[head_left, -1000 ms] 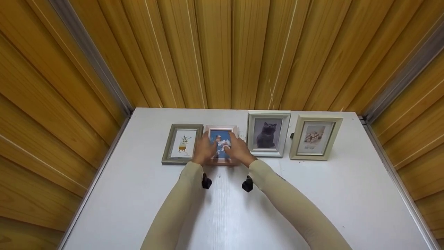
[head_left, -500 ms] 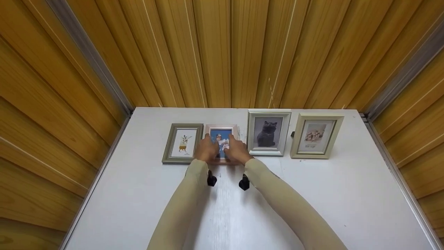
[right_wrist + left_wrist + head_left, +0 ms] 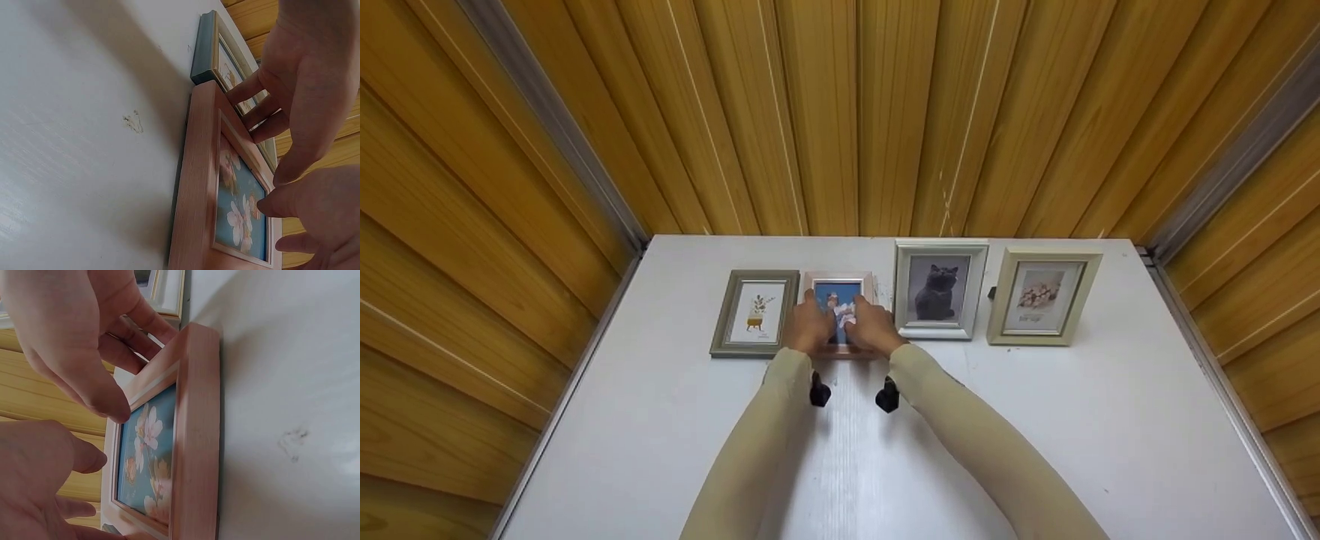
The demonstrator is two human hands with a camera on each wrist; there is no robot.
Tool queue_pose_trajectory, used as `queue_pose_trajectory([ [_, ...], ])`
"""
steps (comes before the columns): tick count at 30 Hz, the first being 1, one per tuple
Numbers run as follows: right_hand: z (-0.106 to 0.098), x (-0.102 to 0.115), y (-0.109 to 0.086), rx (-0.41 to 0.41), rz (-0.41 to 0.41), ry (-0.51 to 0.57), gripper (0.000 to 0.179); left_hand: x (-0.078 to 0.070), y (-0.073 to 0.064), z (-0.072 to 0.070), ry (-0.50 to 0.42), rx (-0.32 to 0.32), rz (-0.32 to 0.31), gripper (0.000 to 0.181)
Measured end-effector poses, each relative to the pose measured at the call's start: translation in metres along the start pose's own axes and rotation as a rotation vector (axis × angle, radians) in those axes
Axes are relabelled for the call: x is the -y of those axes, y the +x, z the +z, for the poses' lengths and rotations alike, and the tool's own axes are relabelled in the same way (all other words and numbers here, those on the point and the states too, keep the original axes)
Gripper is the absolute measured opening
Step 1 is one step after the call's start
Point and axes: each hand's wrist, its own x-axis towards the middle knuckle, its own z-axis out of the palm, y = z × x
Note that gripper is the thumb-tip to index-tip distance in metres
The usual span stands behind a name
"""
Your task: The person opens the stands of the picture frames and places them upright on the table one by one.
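Note:
A pink picture frame (image 3: 844,351) with white flowers on blue stands on the white table between both hands. In the head view, my left hand (image 3: 808,326) holds its left side and my right hand (image 3: 874,327) its right. Fingers lie along the side edges; both thumbs are over the front. The left wrist view shows the pink frame's lower edge (image 3: 197,439) standing on the tabletop, with right fingers at its side. In the right wrist view, left fingers (image 3: 264,121) sit between the pink frame and the green-grey frame (image 3: 207,48). The frame's back is hidden.
Left of the hands stands the green-grey frame with a potted plant picture. To the right are a silver frame (image 3: 941,330) with a grey cat and a cream frame (image 3: 1035,339) with flowers. Behind the white table (image 3: 1035,450) rises a yellow wood-panelled wall (image 3: 840,112).
Both wrists have come slightly closer together, and the left hand has shifted a little inward. The pink frame stays in about the same place; the other frames have not moved.

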Motion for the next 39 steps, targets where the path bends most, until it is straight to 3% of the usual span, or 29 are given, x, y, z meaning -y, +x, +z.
queue_pose_trajectory([
  [5, -0.001, 0.000, 0.002, 0.019, -0.002, 0.013, 0.056, 0.000, -0.001, -0.004, 0.005, 0.003, 0.016, 0.066],
  [12, -0.004, -0.001, 0.004, 0.037, 0.022, 0.104, 0.057, -0.002, -0.001, -0.010, -0.157, 0.037, 0.005, 0.073],
  [20, -0.005, 0.000, 0.000, 0.022, 0.037, 0.176, 0.056, -0.001, 0.000, -0.008, -0.220, 0.019, -0.014, 0.081],
  [25, -0.007, 0.003, -0.001, 0.000, 0.018, 0.157, 0.057, -0.001, 0.001, -0.007, -0.291, -0.020, -0.039, 0.083],
  [28, -0.007, 0.005, -0.003, -0.035, 0.005, 0.163, 0.057, -0.001, 0.000, -0.007, -0.337, -0.054, -0.018, 0.083],
  [35, -0.005, 0.007, -0.005, -0.133, 0.029, 0.280, 0.066, 0.000, -0.003, -0.009, -0.326, -0.179, 0.062, 0.078],
  [39, -0.004, 0.009, -0.004, -0.190, 0.043, 0.332, 0.081, 0.001, -0.004, -0.011, -0.390, -0.233, 0.053, 0.069],
])
